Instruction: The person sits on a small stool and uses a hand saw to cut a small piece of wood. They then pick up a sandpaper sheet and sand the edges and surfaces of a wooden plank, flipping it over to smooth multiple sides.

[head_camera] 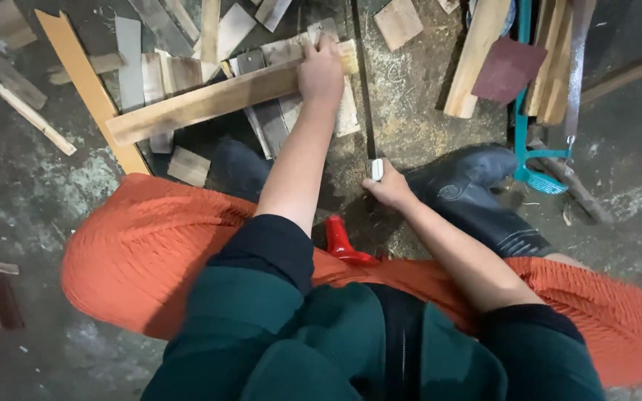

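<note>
My left hand [322, 72] presses down on a long wooden strip [202, 102] that lies across a pile of wood offcuts on the floor. My right hand [389, 186] grips the white handle end of a thin dark blade [362, 82] that runs straight up past the strip's right end. I am crouched, with orange fabric over my knees and dark boots [477, 182] below me.
Wood scraps [399, 22] and planks [477, 56] lie scattered on the dusty concrete floor. A dark red sandpaper sheet [509, 69] rests on sticks at the right, beside a teal-framed saw [533, 160]. An orange plank [87, 85] lies at the left. A red object [343, 243] sits near my lap.
</note>
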